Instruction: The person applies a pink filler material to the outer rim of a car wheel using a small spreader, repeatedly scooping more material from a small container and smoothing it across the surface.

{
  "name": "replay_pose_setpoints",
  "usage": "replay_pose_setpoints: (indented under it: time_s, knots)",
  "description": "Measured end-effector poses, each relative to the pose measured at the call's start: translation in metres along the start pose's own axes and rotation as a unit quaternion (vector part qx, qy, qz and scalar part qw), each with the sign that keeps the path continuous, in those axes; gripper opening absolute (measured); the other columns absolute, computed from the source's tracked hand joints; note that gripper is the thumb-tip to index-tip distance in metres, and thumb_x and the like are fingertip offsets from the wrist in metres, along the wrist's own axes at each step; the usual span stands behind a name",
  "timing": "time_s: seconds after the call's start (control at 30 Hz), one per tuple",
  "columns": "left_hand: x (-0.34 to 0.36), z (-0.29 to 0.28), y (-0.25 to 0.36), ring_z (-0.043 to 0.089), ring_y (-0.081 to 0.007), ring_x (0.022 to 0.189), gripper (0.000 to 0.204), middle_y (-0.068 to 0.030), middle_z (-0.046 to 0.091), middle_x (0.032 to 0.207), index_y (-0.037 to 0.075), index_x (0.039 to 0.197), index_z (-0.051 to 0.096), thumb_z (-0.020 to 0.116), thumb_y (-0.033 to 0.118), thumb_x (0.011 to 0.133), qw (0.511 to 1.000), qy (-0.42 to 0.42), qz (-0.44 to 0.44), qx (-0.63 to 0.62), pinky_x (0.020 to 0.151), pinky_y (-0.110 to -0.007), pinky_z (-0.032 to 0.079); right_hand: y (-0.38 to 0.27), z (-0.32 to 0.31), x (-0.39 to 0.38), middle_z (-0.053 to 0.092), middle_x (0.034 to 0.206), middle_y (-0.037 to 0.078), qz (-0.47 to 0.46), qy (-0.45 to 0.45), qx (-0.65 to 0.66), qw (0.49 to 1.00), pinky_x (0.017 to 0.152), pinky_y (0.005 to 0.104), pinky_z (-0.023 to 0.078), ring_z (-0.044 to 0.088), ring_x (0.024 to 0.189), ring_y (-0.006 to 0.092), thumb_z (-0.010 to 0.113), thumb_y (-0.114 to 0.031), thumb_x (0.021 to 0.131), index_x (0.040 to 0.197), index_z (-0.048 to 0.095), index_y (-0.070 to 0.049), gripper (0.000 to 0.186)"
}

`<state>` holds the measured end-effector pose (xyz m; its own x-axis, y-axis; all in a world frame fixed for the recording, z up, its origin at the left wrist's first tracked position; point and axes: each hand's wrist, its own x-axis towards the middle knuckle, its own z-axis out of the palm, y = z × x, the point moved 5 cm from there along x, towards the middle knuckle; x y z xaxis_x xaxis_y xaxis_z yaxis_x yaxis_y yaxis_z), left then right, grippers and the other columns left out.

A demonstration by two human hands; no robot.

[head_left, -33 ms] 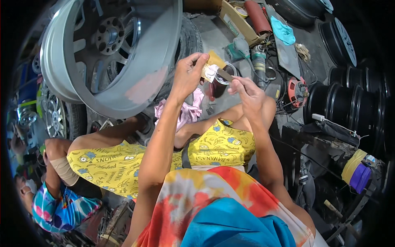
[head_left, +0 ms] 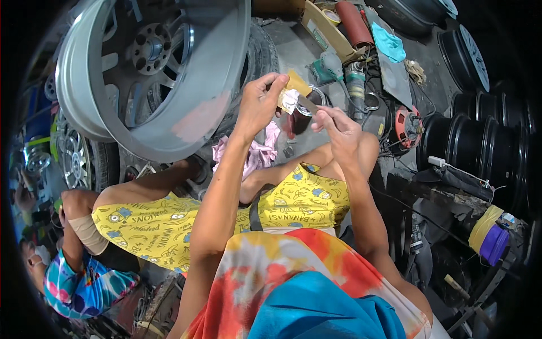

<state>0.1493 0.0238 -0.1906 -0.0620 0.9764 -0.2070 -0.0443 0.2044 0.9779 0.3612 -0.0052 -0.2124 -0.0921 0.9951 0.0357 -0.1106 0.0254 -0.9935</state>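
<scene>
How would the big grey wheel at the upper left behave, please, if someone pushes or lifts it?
The big grey wheel would probably feel stiff and rather heavy, since it looks metallic with a thick hub. Its round outline suggests that it may roll if pushed along its edge. Its support is not clearly visible, so tipping is hard to judge.

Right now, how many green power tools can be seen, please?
2. One green tool lies beyond the right hand; the second tool lies just to the right of the first. Others may be hidden in the clutter.
</scene>
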Motion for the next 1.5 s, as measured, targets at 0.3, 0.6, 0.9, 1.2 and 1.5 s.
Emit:
replay_pose_setpoints:
  time_s: [0.3, 0.6, 0.9, 1.2, 1.5]
  knots:
    - [0.0, -0.001, 0.0, 0.059, -0.0037, 0.064, 0.034, 0.0024, 0.067, 0.078, 0.002, 0.103, 0.075, 0.063, 0.035, 0.105, 0.994, -0.055, 0.002, 0.097, 0.052, -0.022, 0.049, 0.012, -0.001, -0.008, 0.071, 0.095, 0.011, 0.101, -0.084, 0.047, 0.99, 0.066, 0.026, 0.057, 0.068, 0.074, 0.0131, 0.069, -0.007, 0.1, 0.117, 0.071, 0.009, 0.024]
    - [0.0, -0.008, -0.018, 0.06, -0.006, 0.067, 0.035, -0.0016, 0.068, 0.076, -0.001, 0.101, 0.074, 0.06, 0.03, 0.106, 0.999, -0.004, -0.048, -0.024, 0.055, -0.026, 0.05, 0.005, -0.008, -0.015, 0.072, 0.097, 0.011, 0.141, -0.094, 0.043, 0.985, 0.067, 0.0266, 0.056, 0.069, 0.077, 0.0141, 0.067, -0.005, 0.1, 0.119, 0.072, 0.007, 0.023]
    - [-0.009, 0.006, -0.032, 0.069, -0.0139, 0.076, 0.032, -0.0088, 0.073, 0.096, 0.0, 0.114, 0.068, 0.063, 0.031, 0.105, 0.965, -0.025, -0.14, -0.222, 0.06, -0.028, 0.057, -0.026, 0.013, -0.014, 0.075, 0.098, 0.013, -0.208, 0.007, -0.237, 0.949, 0.077, 0.0293, 0.058, 0.074, 0.089, 0.0198, 0.075, 0.008, 0.085, 0.105, 0.078, 0.003, 0.021]
    - [-0.012, 0.005, -0.033, 0.067, -0.0118, 0.071, 0.031, -0.0069, 0.072, 0.092, 0.001, 0.11, 0.071, 0.065, 0.031, 0.104, 0.968, -0.002, -0.152, -0.199, 0.056, -0.024, 0.053, -0.028, 0.022, -0.021, 0.072, 0.111, 0.013, -0.179, -0.008, -0.241, 0.954, 0.086, 0.0325, 0.056, 0.072, 0.087, 0.0215, 0.077, 0.005, 0.081, 0.109, 0.078, -0.001, 0.029]
    - [-0.015, 0.003, -0.041, 0.06, -0.0089, 0.061, 0.03, -0.0051, 0.071, 0.086, 0.001, 0.107, 0.071, 0.064, 0.031, 0.105, 0.96, -0.01, -0.162, -0.226, 0.053, -0.022, 0.047, -0.026, 0.035, -0.022, 0.07, 0.098, 0.009, -0.117, -0.02, -0.235, 0.965, 0.07, 0.0275, 0.054, 0.066, 0.084, 0.0173, 0.079, 0.003, 0.084, 0.115, 0.078, -0.002, 0.032]
